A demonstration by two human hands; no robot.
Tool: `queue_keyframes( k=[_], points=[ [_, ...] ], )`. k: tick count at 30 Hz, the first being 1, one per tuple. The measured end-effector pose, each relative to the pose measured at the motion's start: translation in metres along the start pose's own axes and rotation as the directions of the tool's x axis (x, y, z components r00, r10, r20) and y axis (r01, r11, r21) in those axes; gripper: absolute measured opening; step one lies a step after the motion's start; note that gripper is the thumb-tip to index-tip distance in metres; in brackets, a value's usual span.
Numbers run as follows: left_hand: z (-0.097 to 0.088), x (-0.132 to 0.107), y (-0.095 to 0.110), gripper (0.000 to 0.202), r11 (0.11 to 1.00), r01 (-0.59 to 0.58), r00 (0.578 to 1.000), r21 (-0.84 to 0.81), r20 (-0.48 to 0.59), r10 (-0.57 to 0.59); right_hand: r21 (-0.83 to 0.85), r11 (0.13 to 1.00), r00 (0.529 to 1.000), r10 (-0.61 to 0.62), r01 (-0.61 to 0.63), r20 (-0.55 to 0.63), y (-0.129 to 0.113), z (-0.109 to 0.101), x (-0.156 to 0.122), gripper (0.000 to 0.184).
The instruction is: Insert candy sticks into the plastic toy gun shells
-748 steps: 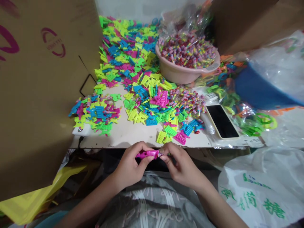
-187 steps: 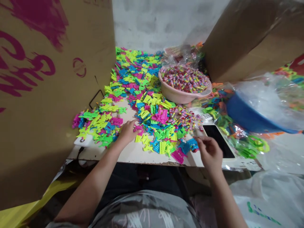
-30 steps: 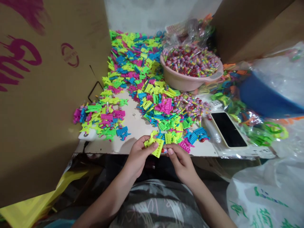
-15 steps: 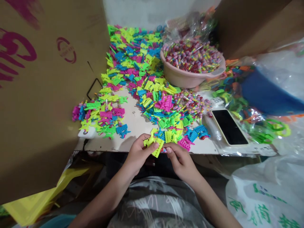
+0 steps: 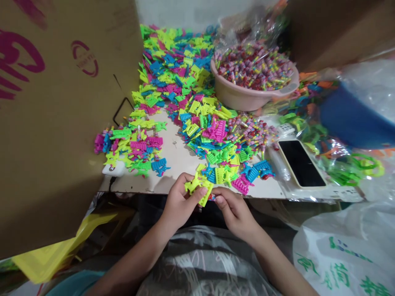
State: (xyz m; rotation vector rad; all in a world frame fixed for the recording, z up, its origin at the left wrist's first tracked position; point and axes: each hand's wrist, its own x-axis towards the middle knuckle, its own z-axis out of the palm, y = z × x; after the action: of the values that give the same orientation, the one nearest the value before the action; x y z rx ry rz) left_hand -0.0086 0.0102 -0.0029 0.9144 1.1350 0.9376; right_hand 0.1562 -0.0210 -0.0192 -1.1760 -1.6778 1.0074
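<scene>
My left hand (image 5: 182, 201) is closed on a yellow plastic toy piece (image 5: 205, 197) with a small figure and a ridged plate, held at the table's front edge. Right beside it, my right hand (image 5: 236, 209) pinches a small candy tube in patterned wrapping (image 5: 211, 197), mostly hidden behind the yellow piece and my fingers. Just beyond my hands lies a heap of yellow, green, blue and pink toy pieces (image 5: 216, 129). A smaller pile of such pieces (image 5: 138, 144) lies to the left, some with wrapped tubes among them.
A pink basin (image 5: 247, 96) full of small wrapped tubes stands at the back right. A phone (image 5: 301, 163) lies on the table (image 5: 173, 154) at right, near clear bags of green and orange parts. Tall cardboard boxes (image 5: 68, 164) flank the table. A white plastic bag (image 5: 339, 246) is at lower right.
The view has shifted slightly. My hands keep nearly the same pose, with the yellow toy piece and the tube still held close together.
</scene>
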Motion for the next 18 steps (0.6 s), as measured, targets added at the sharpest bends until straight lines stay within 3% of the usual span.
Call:
queue_keyframes(
  k=[7,12,18],
  points=[
    [-0.008,-0.004,0.011,0.045,0.999,0.052,0.998,-0.007,0.021,-0.052,0.198,0.976,0.994,0.069,-0.086,0.088,0.002,-0.003,-0.003,0.029],
    [-0.015,-0.009,0.021,0.044,0.992,0.126,0.979,0.013,0.162,-0.126,0.134,0.988,0.994,0.066,-0.077,0.084,0.003,-0.007,-0.01,0.026],
    [-0.017,-0.014,0.03,0.036,0.994,0.1,0.966,0.038,0.238,-0.106,0.132,0.99,0.996,0.047,-0.058,0.081,-0.011,-0.013,-0.011,0.019]
  ],
)
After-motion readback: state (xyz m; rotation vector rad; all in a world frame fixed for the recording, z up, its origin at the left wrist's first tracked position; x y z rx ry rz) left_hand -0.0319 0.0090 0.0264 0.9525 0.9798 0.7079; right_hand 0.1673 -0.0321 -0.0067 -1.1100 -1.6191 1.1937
